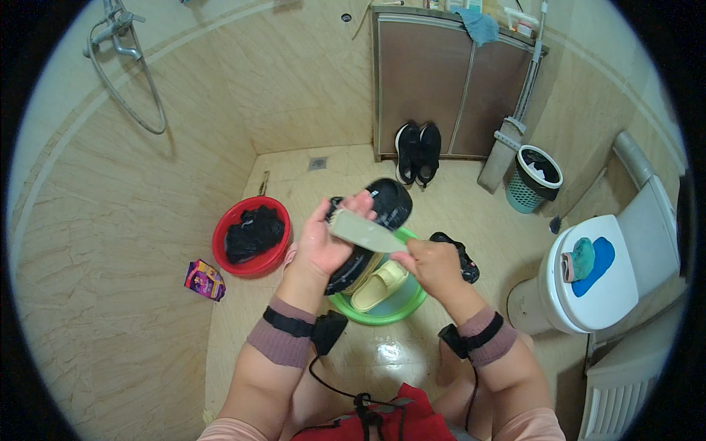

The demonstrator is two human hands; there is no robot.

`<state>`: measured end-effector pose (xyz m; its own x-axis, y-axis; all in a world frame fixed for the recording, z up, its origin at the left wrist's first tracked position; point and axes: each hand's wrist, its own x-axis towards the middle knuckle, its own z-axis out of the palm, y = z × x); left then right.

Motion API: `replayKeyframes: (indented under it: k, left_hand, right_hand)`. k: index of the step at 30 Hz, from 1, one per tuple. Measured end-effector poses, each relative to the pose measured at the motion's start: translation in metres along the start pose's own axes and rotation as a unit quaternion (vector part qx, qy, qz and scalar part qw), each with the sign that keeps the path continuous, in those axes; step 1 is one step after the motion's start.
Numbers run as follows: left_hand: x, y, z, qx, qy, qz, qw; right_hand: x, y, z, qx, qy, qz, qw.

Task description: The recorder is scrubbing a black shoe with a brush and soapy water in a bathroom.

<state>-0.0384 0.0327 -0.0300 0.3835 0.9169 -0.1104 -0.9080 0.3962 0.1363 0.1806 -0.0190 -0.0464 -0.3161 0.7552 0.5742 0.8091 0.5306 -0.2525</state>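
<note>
My right hand (436, 267) grips the handle of a pale scrubbing brush (367, 232). Its head reaches across to my left hand (325, 240), which is held palm up with the fingers spread and partly behind the brush. I cannot tell whether the bristles touch the palm. Below both hands is a green plastic basin (380, 318) with water in it. A pale yellow slipper (380, 286) rests in the basin beside a black slipper (350, 273) that my left hand partly covers. Just beyond the basin lies another black piece of footwear (392, 203), partly hidden by my left fingers.
At left stand a red basin (220, 251) holding a black plastic bag (255, 234) and a purple packet (205, 280). A black sandal (466, 264) lies right of the green basin. Black sneakers (418, 154), a waste bin (527, 190) and a toilet (612, 308) stand farther off.
</note>
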Motion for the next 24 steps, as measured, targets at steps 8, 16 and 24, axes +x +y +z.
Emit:
replayKeyframes:
  k: [8, 16, 24]
  left_hand:
    - [-0.015, 0.019, 0.011, -0.014, -0.067, -0.018, 0.997]
    - [-0.012, -0.005, 0.007, 0.093, -0.034, -0.017, 0.995]
    - [-0.011, 0.004, 0.008, 0.093, -0.111, -0.007, 0.989]
  right_hand:
    - [-0.012, 0.045, 0.003, -0.035, 0.010, -0.041, 0.998]
    - [0.000, 0.008, 0.006, 0.028, 0.002, -0.043, 0.999]
    - [-0.009, 0.046, 0.012, -0.018, 0.003, -0.036, 0.999]
